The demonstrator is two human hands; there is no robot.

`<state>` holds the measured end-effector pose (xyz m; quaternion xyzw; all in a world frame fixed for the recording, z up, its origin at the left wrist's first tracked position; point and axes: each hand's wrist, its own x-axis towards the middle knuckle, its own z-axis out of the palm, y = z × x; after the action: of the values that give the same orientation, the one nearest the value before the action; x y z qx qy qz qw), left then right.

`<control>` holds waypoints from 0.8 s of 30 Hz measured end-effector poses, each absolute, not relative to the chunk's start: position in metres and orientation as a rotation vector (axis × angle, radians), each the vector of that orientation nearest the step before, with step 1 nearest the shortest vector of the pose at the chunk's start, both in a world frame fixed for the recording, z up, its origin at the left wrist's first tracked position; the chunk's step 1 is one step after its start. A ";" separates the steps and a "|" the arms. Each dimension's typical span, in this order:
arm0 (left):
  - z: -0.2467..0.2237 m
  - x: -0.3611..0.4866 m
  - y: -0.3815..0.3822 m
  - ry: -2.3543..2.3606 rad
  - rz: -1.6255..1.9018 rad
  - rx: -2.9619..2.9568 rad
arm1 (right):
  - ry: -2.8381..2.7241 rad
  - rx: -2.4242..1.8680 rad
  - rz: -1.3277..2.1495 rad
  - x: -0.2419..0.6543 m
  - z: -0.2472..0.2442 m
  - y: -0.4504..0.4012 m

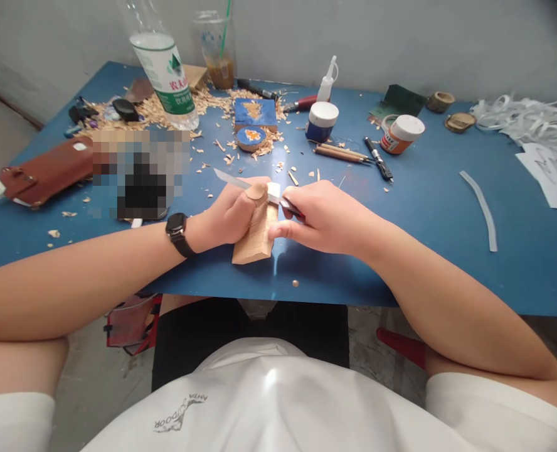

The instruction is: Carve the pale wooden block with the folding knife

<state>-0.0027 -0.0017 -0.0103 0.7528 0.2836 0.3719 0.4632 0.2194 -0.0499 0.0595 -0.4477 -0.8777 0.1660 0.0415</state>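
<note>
My left hand (229, 213) is closed around a block of pale wood (258, 237), which is tilted over the table near its front edge. The block's upper end has a rounded, cut face. My right hand (323, 216) grips a knife (293, 210) by its dark and red handle, with the thumb resting against the block's right side. A thin blade (231, 178) points to the left behind the block's upper end. A small white piece (273, 192) shows between the block and the handle; what it is, I cannot tell.
Wood shavings (151, 113) lie across the back left, around a water bottle (170, 81) and a drink cup (219, 63). Behind my hands are blue-painted wood pieces (254, 113), paint jars (322, 121), pencils (342, 152) and a pen (378, 160). White paper strips (523, 122) pile up at right.
</note>
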 end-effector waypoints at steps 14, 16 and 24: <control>-0.001 -0.004 0.000 0.587 0.867 1.878 | -2.547 -1.472 0.447 0.217 0.043 -0.050; -0.005 -0.004 0.002 0.660 0.902 1.800 | -2.497 -1.558 0.409 0.216 0.044 -0.049; -0.011 -0.004 0.001 0.864 0.879 1.753 | -2.471 -1.914 0.370 0.207 0.067 -0.057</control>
<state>-0.0035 0.0014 -0.0111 0.7180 0.3542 0.3602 0.4788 0.2074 -0.0571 0.0672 -0.6081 -0.7851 0.1174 -0.0032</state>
